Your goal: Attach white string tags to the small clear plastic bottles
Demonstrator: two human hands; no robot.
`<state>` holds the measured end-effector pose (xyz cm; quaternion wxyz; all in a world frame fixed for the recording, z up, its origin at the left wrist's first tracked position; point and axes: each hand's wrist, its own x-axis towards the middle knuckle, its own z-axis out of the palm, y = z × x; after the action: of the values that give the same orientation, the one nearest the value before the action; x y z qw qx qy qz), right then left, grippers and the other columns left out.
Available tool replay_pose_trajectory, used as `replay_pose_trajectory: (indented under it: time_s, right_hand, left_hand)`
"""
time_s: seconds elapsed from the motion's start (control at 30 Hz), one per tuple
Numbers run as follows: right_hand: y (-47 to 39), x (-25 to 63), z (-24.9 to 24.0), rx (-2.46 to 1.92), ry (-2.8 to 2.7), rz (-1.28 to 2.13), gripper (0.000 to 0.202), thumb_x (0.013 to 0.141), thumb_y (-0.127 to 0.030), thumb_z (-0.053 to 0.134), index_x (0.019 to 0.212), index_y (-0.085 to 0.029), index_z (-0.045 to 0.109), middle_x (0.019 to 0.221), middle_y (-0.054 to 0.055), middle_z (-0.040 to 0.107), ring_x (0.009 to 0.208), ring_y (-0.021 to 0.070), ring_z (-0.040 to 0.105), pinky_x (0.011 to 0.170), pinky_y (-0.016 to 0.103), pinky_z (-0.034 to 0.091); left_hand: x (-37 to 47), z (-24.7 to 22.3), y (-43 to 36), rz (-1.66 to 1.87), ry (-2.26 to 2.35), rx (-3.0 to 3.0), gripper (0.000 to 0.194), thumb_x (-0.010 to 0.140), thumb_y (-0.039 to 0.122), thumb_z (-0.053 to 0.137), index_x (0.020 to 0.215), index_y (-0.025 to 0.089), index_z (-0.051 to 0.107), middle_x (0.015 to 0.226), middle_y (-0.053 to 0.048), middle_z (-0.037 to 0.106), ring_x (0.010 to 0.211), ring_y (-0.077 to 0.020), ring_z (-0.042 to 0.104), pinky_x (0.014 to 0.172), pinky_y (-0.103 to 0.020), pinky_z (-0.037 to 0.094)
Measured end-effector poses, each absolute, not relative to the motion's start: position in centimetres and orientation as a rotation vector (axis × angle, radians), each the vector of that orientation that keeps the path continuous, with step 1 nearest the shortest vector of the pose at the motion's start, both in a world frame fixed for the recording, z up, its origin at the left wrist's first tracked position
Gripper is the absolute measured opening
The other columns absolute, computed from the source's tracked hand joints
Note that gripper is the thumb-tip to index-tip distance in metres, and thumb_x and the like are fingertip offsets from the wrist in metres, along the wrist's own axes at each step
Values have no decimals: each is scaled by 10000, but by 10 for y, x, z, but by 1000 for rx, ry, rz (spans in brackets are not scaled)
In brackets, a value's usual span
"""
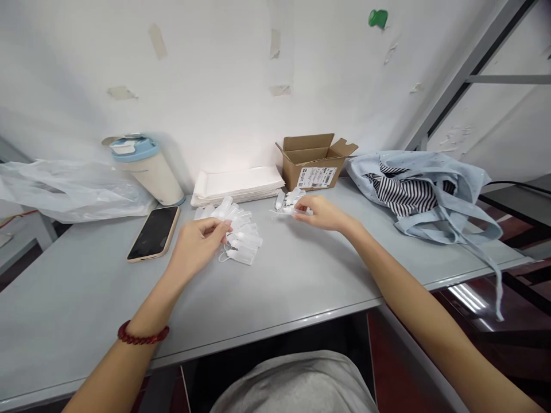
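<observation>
Left hand [196, 244] is pinching a clear plastic piece from the pile [239, 232] on the bench [301, 275]; right hand [321, 212] is grasping another at the smaller pile [287, 202]. Piece details are proving indistinct.

A loose heap of small clear plastic pieces with thin white loops [239, 235] lies on the grey tabletop, near its middle, spreading from by the stacked white trays toward the front. They overlap one another at all angles, some flat, some tilted. A smaller cluster of the same clear plastic pieces [289, 202] sits a little apart to the right, just before the cardboard box.
</observation>
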<state>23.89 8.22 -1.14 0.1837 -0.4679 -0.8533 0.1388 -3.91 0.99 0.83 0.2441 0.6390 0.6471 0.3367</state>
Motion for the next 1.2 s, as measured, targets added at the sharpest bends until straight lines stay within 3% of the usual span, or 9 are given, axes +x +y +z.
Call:
replay_pose_trajectory:
  time_s: [0.4,0.77,1.2]
  right_hand:
    - [57,216,-6,-859,-2237,645,135,797,-294,662,836,-171,622,848,40,663,780,156,574,733,298,439]
    - [55,211,-10,-790,-2277,772,174,780,-316,686,858,-165,649,859,41,668,780,151,560,731,292,434]
    - [51,207,-8,-824,-2246,752,183,795,-327,665,854,-154,652,789,27,660,708,135,547,674,265,403]
  left_hand:
    - [-33,3,9,727,1441,1713,427,857,512,451,644,176,607,423,33,464,496,-125,449,582,-260,397]
    - [-23,2,4,687,1366,1730,317,862,431,494,722,170,606,468,57,476,468,-98,429,508,-224,348]
    - [-21,-3,2,703,1210,1844,319,879,417,479,730,164,601,587,30,548,470,-85,445,499,-217,398]
